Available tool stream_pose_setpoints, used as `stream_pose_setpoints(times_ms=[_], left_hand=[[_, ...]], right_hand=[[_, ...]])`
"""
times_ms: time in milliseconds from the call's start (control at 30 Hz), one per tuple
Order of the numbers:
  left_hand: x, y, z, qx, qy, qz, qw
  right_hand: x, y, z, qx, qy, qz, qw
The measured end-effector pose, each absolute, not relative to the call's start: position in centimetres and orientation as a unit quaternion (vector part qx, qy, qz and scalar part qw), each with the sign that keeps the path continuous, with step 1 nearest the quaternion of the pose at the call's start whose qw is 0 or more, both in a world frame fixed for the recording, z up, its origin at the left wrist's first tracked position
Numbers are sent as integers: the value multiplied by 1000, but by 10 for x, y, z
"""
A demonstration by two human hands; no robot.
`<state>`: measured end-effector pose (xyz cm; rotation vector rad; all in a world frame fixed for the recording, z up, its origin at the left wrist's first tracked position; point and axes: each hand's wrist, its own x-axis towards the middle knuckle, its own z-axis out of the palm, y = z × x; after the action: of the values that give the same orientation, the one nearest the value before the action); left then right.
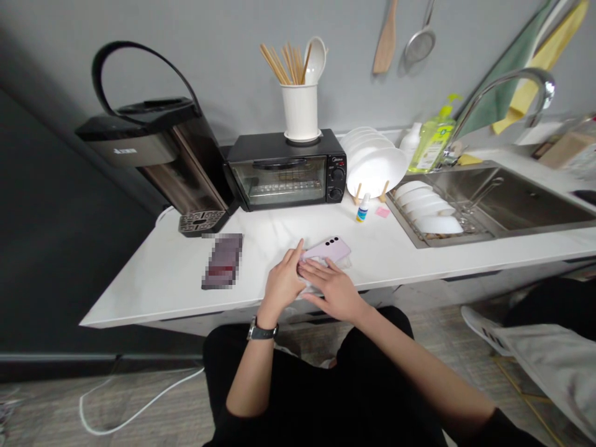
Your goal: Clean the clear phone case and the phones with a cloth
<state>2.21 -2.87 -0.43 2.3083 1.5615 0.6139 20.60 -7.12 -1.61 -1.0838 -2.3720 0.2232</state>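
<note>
1. left hand [279, 284], with a watch [262, 331] at the wrist: fingers loosely curled, forefinger stretched along the near-left edge of the pink phone [329, 249]. i cannot tell whether they clasp it or only steady it.
2. right hand [334, 290]: fingers flat and close together, laid across the phone's near end and gripping nothing. a bit of white cloth [345, 263] shows just beyond them.
3. the phone lies camera side up on the worktop [177, 279], running away from the fingertips and not far from the front edge. with no sure grip, a hard rub could skid it on the cloth towards that edge.
4. beyond the fingertips, to the right, stands a small bottle [362, 208]. a phone shoved forward might topple it.
5. farther off, the toaster oven [288, 171] and plate rack [375, 164] seem out of reach of any slip.
</note>
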Motion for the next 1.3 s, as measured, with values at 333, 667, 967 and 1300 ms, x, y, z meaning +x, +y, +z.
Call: stream_pose_setpoints(times_ms=[333,667,967,1300], left_hand=[[21,-28,-6,807,524,234,140],[22,-29,-3,799,521,251,162],[19,-28,-6,805,521,232,163],[22,-28,-5,805,518,252,143]], right_hand=[[212,-40,-14,-510,-823,21,249],[273,-46,-14,-514,-828,2,225],[203,-57,-15,-388,-890,54,235],[248,-29,-15,-529,-815,-1,239]])
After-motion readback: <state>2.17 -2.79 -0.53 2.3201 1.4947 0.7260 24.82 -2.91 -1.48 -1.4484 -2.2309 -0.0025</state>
